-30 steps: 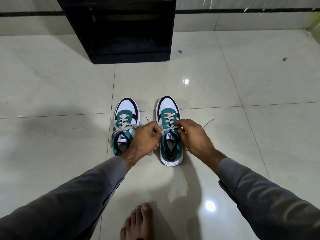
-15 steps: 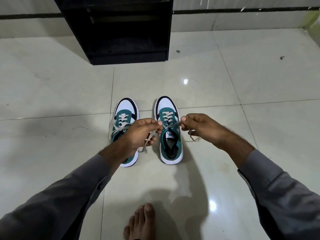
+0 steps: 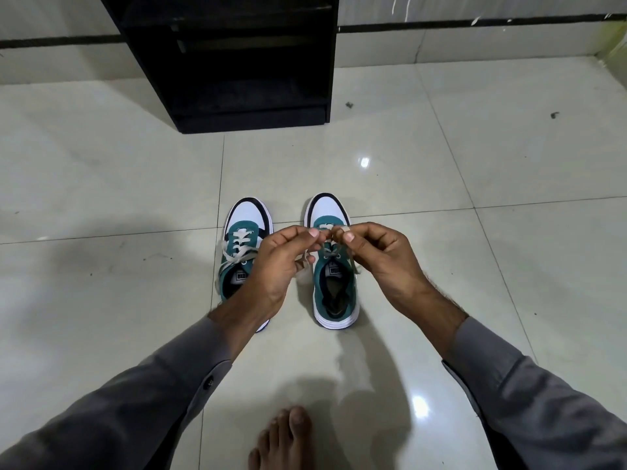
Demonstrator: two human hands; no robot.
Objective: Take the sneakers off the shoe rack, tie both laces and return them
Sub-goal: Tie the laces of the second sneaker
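Right teal-and-white low-top sneaker (image 3: 334,286) standing on the glossy pale tiled floor (image 3: 475,184), directly beneath both hands, toe pointing away. Grey flat lace (image 3: 326,251) lifted off its eyelets, pinched on either side. Left hand (image 3: 280,262) closed on one strand between thumb and forefinger; right hand (image 3: 380,257) likewise pinching the other strand, fingertips of the two nearly touching above the tongue. White tongue label bearing a dark logo, too small to read. Left matching teal-and-white sneaker (image 3: 242,252) just beyond the left hand's knuckles, partly hidden by the wrist, laces loosely crossed, similar unreadable tongue label. Black open-fronted shoe rack (image 3: 237,62) well beyond both hands. Bare foot (image 3: 283,439) near the bottom edge. Grey sleeves (image 3: 529,395) on both forearms.
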